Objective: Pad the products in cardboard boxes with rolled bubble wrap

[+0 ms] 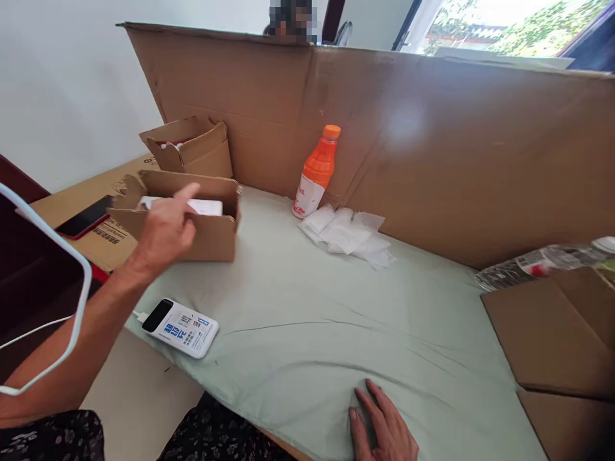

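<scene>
My left hand (166, 229) reaches over a small open cardboard box (211, 240) at the left of the table. A white flat item (207, 207) lies inside it, showing on both sides of the hand. The index finger is stretched out and the thumb stands apart from it; the other fingers are mostly hidden. No firm grip on the white item can be seen. Near the front edge, my right hand (384, 429) rests on the pale green cloth (307, 288), its fingers spread and nothing in them.
Behind the box stands another open carton (206, 150). A phone (84, 218) lies on flat cardboard, and a white power bank (185, 328) with a cable on the cloth. An orange bottle (317, 169) stands beside clear plastic bags (348, 232). Cardboard (552, 326) and a clear bottle (542, 261) lie right.
</scene>
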`<state>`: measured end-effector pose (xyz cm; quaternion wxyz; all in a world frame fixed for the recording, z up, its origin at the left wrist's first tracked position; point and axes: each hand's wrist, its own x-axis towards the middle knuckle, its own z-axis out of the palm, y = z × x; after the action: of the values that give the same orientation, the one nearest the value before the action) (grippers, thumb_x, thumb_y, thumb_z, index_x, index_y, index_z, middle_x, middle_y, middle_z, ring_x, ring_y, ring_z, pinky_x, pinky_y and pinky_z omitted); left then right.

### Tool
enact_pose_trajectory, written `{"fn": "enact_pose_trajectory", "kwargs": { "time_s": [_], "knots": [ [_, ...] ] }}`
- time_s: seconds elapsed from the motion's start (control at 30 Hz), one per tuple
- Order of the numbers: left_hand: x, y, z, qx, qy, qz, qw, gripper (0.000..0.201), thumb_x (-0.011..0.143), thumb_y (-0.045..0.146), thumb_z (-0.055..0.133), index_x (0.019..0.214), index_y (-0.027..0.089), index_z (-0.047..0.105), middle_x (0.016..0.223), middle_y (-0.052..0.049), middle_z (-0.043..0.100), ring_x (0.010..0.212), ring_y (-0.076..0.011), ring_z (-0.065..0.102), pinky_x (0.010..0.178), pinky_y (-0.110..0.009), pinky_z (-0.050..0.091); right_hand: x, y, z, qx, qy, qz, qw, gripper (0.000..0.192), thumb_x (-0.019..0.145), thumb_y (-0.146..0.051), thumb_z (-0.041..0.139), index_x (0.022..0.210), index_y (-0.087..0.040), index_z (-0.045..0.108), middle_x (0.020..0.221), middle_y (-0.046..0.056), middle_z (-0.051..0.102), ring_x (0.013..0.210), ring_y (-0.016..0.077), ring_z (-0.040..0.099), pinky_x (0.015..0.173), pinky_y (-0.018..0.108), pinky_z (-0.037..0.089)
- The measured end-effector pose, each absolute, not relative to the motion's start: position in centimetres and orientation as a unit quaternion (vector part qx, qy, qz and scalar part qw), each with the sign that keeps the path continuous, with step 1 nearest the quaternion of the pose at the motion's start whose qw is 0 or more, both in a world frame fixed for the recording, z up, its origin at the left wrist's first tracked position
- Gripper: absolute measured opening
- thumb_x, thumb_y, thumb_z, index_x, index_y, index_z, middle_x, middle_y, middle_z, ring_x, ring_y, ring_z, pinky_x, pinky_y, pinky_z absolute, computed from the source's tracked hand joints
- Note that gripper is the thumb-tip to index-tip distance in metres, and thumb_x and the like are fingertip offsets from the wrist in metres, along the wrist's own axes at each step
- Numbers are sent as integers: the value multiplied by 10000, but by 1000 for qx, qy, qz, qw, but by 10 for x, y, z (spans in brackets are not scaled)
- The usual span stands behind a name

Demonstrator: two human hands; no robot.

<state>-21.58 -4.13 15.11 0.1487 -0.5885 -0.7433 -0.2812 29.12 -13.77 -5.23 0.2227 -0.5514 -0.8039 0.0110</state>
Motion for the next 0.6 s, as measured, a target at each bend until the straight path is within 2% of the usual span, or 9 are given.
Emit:
{"fn": "enact_pose_trajectory", "kwargs": {
  "time_s": [0.1,0.27,0.37,0.43,0.5,0.6],
  "knots": [
    [-159,-40,137,-692,-646,-312,80,589,793,108,467,1368,141,591,1036,-108,738,958,-286,651,938,-455,501,283,-140,-49,-560,-801,6,214,373,998,-421,485,1258,-241,682,1391,127,640,1218,346,638,923,509,543],
    [-58,-41,135,-778,-530,-336,16,632,815,46,422,1421,164,558,943,-87,715,906,-256,621,884,-419,522,266,-140,-47,-569,-782,34,253,382,979,-446,506,1260,-245,670,1399,130,627,1233,345,622,945,544,535],
    [-23,-61,141,-804,-466,-369,7,591,864,46,435,1418,210,556,989,-76,710,1004,-257,628,971,-446,514,262,-133,-39,-570,-764,81,291,423,978,-451,495,1322,-243,624,1443,133,591,1277,331,600,962,534,541],
    [-19,-74,141,-773,-464,-432,24,538,883,81,502,1389,248,573,1151,-75,700,1168,-269,607,1088,-471,462,261,-125,-27,-568,-755,128,301,446,982,-445,497,1375,-251,582,1485,123,555,1331,316,564,1005,518,532],
    [-27,-80,132,-677,-523,-517,23,512,878,140,579,1373,269,576,1297,-70,657,1264,-279,578,1137,-474,431,260,-114,-14,-565,-743,182,309,477,983,-441,509,1424,-260,534,1513,111,528,1370,304,530,1055,508,513],
    [-45,-73,101,-476,-613,-625,-79,617,856,241,635,1452,265,480,1428,-97,584,1324,-283,551,1140,-471,427,252,-93,6,-553,-722,261,324,574,953,-455,557,1480,-252,458,1500,120,533,1339,308,551,1045,502,526]
  ]
}}
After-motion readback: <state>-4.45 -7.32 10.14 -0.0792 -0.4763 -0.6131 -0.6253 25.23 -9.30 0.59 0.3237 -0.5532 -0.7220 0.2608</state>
